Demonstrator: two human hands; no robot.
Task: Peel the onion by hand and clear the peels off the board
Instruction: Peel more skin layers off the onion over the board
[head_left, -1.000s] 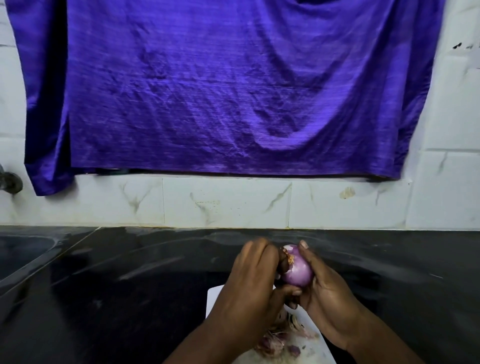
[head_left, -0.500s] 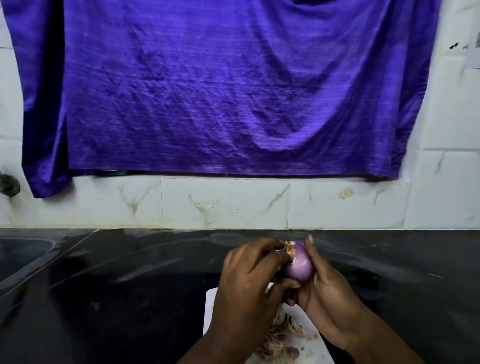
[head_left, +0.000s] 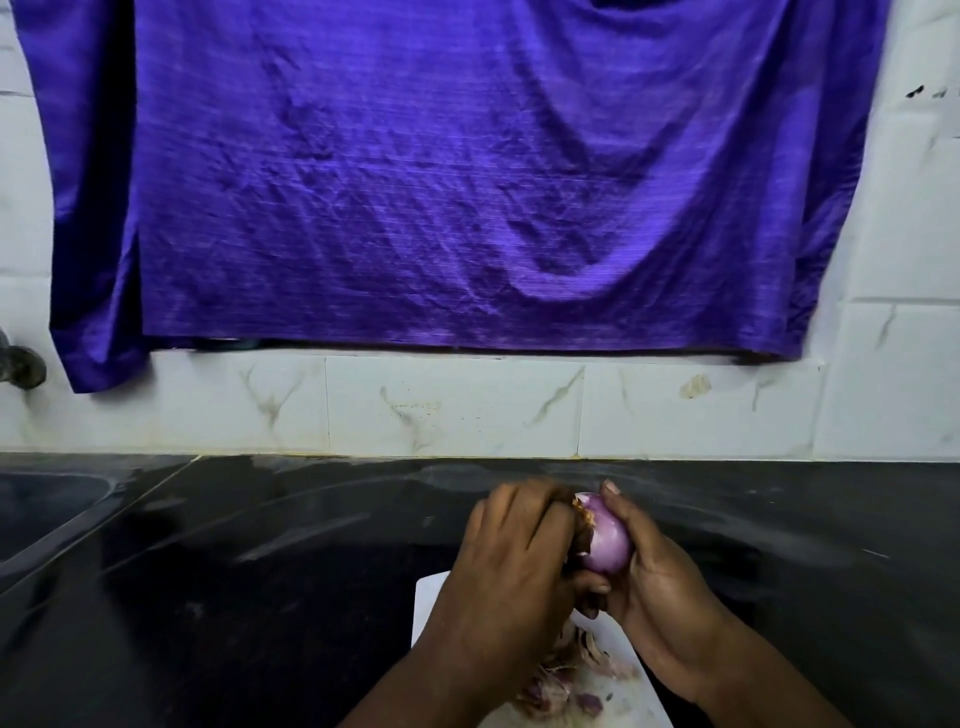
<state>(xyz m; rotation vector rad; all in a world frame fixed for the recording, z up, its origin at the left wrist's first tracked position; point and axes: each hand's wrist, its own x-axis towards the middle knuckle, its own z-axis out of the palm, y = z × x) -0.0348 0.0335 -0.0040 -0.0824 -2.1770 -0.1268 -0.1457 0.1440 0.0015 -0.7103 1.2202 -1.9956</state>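
A small purple onion is held up above the white cutting board. My right hand cups it from the right, with fingertips over its top and underneath. My left hand is closed against the onion's left side, its fingers pinching the brownish root end and a strip of skin there. Several loose pink and papery peels lie on the board below my hands. Much of the board is hidden by my forearms.
The board rests on a black stone counter. A sink basin is set in at the far left, with a tap on the white tiled wall. A purple cloth hangs on the wall.
My left hand has rolled over the onion's left side, the fingers curling tighter on the skin at the root end. The right hand has turned the onion slightly.
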